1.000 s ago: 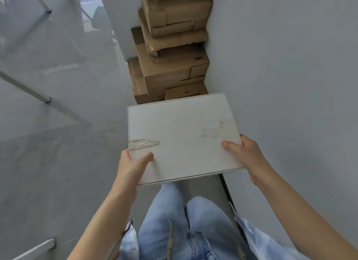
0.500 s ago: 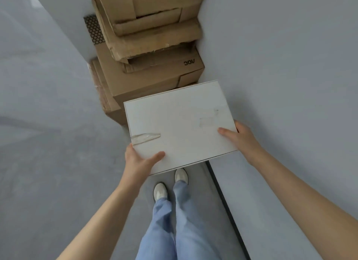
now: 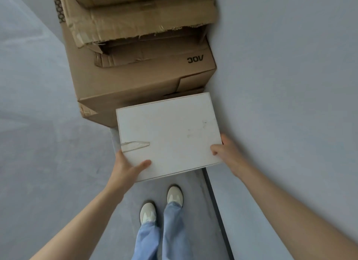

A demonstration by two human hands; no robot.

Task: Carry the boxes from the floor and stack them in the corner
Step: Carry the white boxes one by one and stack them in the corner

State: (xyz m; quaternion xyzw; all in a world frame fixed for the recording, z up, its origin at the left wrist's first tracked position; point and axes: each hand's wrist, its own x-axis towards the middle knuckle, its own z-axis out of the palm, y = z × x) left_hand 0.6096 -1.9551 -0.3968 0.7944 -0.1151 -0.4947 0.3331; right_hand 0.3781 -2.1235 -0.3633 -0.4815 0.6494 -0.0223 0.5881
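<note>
Closer now than a moment ago, the stack of cardboard boxes [image 3: 143,69] fills the far corner against the right wall [image 3: 280,85], and the white box [image 3: 168,135] has come up to its near face. Left hand [image 3: 124,168] grips the box's near left corner, thumb on top; right hand [image 3: 226,153] grips the right edge, fingers [image 3: 215,149] curled over it. Both shoes [image 3: 160,205] stand on the grey floor [image 3: 48,162] below

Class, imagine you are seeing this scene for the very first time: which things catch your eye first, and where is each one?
First comes the white box at the centre, held up by the left hand at its near-left corner and the right hand at its right edge. Behind it, a stack of worn brown cardboard boxes fills the corner against the wall. Below, white shoes stand on the grey floor.
</note>
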